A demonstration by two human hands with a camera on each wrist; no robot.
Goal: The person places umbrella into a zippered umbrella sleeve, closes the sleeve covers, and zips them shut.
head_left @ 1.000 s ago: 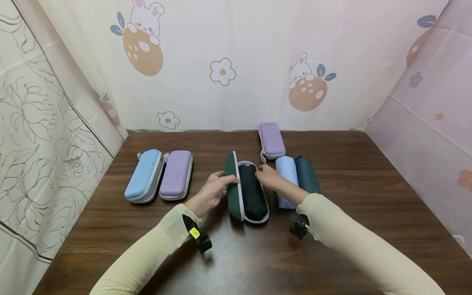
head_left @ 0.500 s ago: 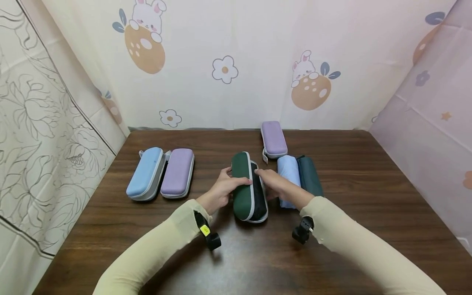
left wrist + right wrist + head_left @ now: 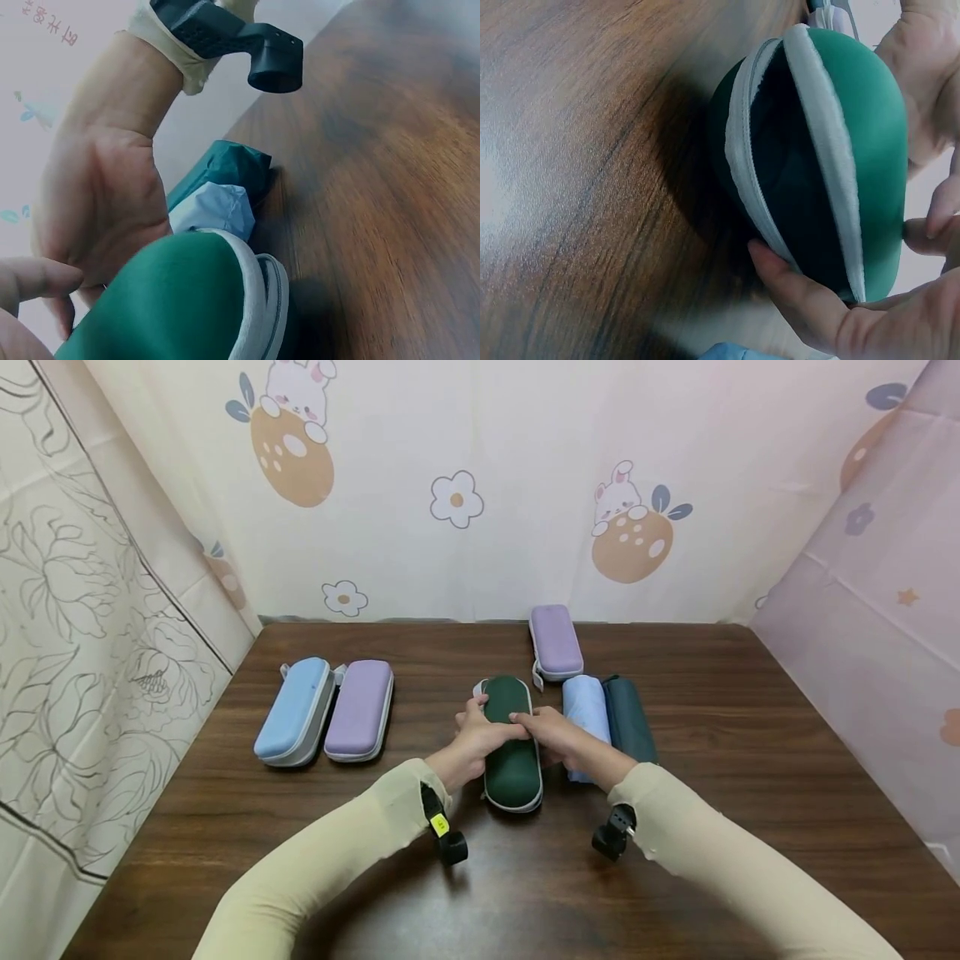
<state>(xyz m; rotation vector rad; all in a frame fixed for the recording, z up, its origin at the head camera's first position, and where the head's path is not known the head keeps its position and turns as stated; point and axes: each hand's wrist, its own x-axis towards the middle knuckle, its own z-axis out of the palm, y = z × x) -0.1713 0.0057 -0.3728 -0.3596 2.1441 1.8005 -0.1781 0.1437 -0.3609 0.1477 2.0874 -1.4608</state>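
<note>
A dark green zip case [image 3: 513,777] with pale trim lies lengthwise on the table between both hands, its lid lowered. My left hand [image 3: 474,743] grips it from the left, thumb across the lid. From the right my right hand [image 3: 558,735] holds it, thumb on top and fingers down the side. In the right wrist view a gap still shows between the trim edges of the case [image 3: 874,142], dark inside; right fingers [image 3: 810,296] press at the zipper edge. Most of the case's contents are hidden.
To the right lie a light blue folded bundle [image 3: 587,706] and a dark green one [image 3: 630,718]. Behind them is a purple case [image 3: 555,642]. A light blue case [image 3: 295,710] and another purple case [image 3: 360,710] lie at left on the wooden table [image 3: 525,893].
The green lid has swung from upright down to the right over the black bundle inside. My left hand moved right with it; my right hand shifted to the case's right side.
</note>
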